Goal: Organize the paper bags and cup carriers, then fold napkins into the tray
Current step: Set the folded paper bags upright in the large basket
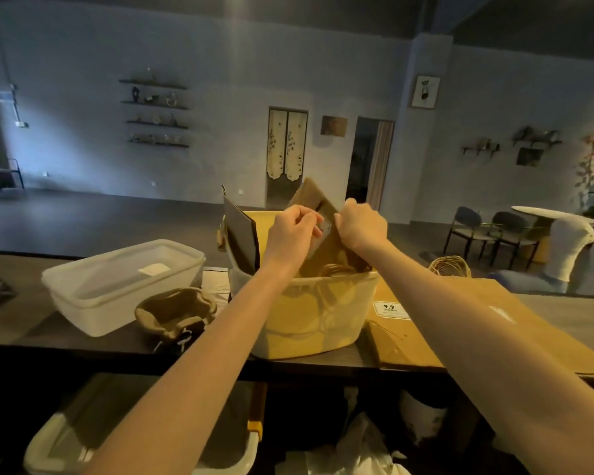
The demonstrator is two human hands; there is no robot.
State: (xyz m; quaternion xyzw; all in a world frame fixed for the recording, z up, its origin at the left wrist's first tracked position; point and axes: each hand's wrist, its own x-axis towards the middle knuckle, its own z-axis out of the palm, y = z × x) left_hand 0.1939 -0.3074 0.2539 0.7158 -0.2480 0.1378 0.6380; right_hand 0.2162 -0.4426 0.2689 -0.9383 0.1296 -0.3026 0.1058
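A long dark tabletop (83, 341) runs across the view and carries everything the hands work on. Largest on it is a flat brown paper bag (467, 323) lying at the right, with a white price label (390, 309) near its left edge and its twine handle (449, 266) curled at the far end. Just left of that bag, touching it, stands a translucent tub (309, 320), which glows yellow from the paper packed inside. A dark flat bag (240, 234) stands upright against the tub's left wall, and a brown paper bag (323, 241) leans tilted in the middle, its top edge rising above the rim. Left of the tub, well apart from the flat bag, sit stacked clear plastic containers (117, 286) with a small white slip visible inside the top one. Between those containers and the tub rests a moulded pulp cup carrier (175, 311), near the tabletop's front edge. Both bare arms reach forward over the tub. The left hand (290, 231) has its fingers curled and pinching the upper part of the tilted brown bag, together with something pale and small that is too blurred to name. The right hand (360, 224) is closed in a fist around the same bag's right edge, knuckles up, close beside the left hand.
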